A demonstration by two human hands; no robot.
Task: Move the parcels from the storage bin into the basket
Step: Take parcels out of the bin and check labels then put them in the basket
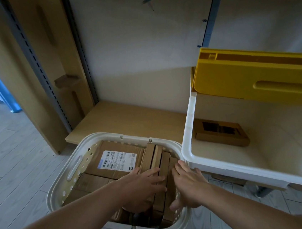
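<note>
Storeroom: slotted shelving (34, 57), parcels (117, 160).

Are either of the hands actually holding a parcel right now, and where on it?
Neither clearly grips one. The left hand lies flat on the upright parcels in the basket; the right hand presses their right side.

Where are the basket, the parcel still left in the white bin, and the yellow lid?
basket (74, 171): head view, on its perforated left wall.
last parcel (221, 135): head view, on its flat brown top, inside the bin.
yellow lid (235, 75): head view, on its broad yellow face.
</note>
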